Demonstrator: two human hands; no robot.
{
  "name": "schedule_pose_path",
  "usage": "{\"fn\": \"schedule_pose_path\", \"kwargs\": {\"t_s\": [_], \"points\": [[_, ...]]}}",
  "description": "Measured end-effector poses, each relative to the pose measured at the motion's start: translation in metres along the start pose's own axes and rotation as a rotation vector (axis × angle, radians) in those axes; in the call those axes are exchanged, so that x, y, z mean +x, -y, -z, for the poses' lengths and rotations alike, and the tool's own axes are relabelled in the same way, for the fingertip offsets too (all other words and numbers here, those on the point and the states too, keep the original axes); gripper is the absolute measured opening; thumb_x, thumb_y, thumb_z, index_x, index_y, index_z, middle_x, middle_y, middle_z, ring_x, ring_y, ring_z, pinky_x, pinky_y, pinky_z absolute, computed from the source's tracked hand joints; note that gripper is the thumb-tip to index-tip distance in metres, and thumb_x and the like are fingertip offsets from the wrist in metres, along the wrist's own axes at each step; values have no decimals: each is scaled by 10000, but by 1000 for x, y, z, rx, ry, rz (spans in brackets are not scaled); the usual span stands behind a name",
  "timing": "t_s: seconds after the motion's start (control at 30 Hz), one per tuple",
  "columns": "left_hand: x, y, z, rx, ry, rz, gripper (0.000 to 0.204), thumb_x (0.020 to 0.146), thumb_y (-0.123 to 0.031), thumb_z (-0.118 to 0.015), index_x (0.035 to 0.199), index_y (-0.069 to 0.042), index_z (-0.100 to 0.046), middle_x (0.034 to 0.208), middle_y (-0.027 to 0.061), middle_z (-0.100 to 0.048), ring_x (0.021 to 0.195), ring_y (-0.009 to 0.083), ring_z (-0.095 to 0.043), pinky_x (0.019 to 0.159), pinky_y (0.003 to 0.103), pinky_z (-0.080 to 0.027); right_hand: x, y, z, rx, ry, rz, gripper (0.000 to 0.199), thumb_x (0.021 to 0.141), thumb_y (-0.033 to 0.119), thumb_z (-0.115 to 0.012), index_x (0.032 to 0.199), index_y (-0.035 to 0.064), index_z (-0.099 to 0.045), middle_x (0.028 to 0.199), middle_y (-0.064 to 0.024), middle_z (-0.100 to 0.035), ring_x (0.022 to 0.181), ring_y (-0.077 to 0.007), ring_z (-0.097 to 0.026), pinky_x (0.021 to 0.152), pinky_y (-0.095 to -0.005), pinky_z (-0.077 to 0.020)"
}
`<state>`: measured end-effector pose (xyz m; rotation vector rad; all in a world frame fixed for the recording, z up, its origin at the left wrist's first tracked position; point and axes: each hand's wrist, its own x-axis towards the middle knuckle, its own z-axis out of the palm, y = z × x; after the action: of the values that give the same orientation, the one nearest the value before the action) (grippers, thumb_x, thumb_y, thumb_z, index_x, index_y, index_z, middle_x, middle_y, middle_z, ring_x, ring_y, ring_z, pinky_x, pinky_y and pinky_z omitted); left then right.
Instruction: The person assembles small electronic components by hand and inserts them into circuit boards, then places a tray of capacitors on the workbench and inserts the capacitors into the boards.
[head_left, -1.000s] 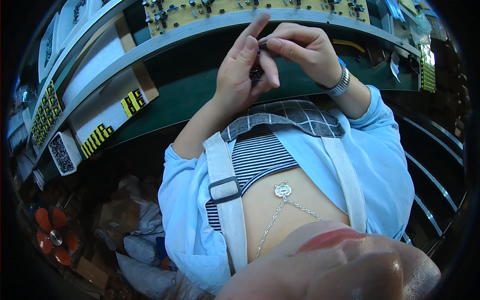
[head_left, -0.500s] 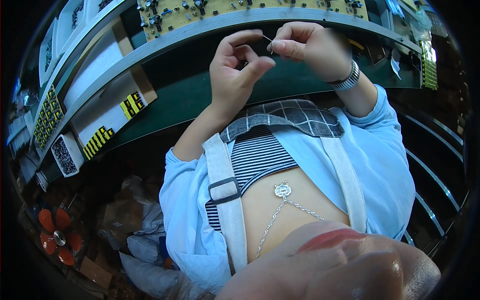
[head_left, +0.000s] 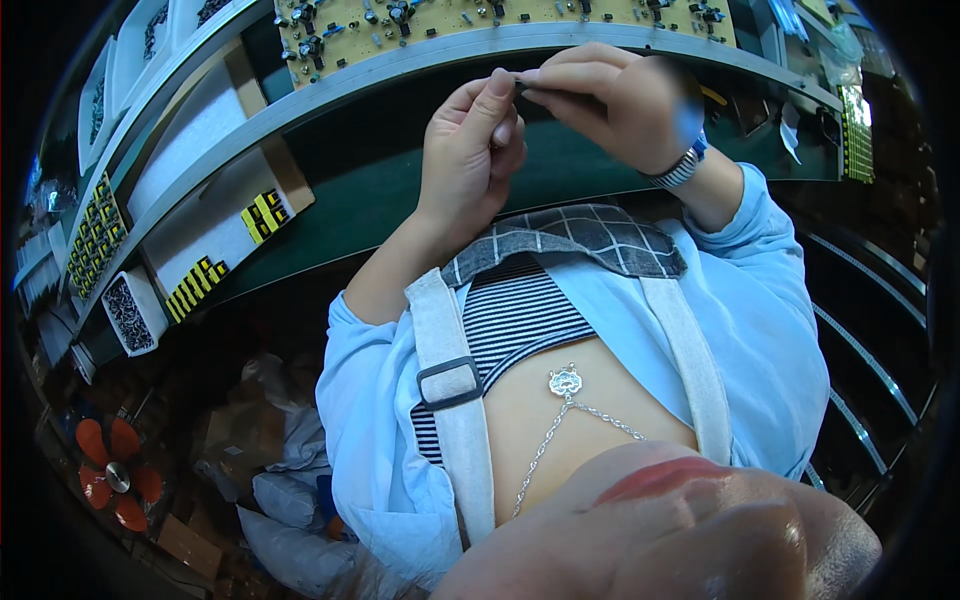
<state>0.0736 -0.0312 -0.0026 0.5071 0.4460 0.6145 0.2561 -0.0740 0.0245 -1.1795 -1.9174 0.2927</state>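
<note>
Just below the metal rail, my two hands meet fingertip to fingertip. My left hand (head_left: pixel 475 145) is closed, its thumb and index finger pinching at a small dark part (head_left: pixel 520 87). My right hand (head_left: pixel 610 105), with a striped band at the wrist, pinches the same part from the other side. The fingers cover most of it, so its kind cannot be made out. Beyond the hands lies a tan circuit board (head_left: pixel 450 40) carrying capacitors and other small components.
A metal rail (head_left: pixel 400 62) runs between my hands and the board. At left are yellow-and-black components (head_left: pixel 265 213), a white bin (head_left: pixel 133 310) of small dark parts and more trays (head_left: pixel 130 60). An orange-bladed fan (head_left: pixel 118 475), cartons and bags (head_left: pixel 290 500) stand lower left.
My left fingers, spread apart earlier around a thin wire-like piece, have closed in to a pinch. My right fingers have straightened and shifted slightly left to meet them.
</note>
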Motion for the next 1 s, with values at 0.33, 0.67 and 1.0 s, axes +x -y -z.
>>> {"fn": "schedule_pose_path", "kwargs": {"t_s": [0.33,0.67,1.0], "points": [[8,-1,-3,-264,-116,303,278,958,-336,-481,1022,-73,-545,634,-33,-460,452,64,-343,399,186,-231,54,-44,13,145,-63,288,122,745,121,-674,846,53,-677,740,-61,-601,647,-155,-562,580,-261,-448],[9,5,-4,-109,-150,434,357,992,-370,-366,1092,-62,-515,619,-40,-420,447,50,-334,381,171,-231,90,-64,53,-197,322,-366,156,738,141,-677,849,31,-675,731,-78,-592,669,-187,-584,614,-280,-472],[7,4,2,-34,11,340,542,989,-481,-209,1046,-42,-522,502,-40,-357,370,58,-283,359,189,-219,94,-42,47,-348,387,-195,141,745,150,-666,839,45,-678,756,-103,-598,691,-257,-592,643,-326,-486]]}}
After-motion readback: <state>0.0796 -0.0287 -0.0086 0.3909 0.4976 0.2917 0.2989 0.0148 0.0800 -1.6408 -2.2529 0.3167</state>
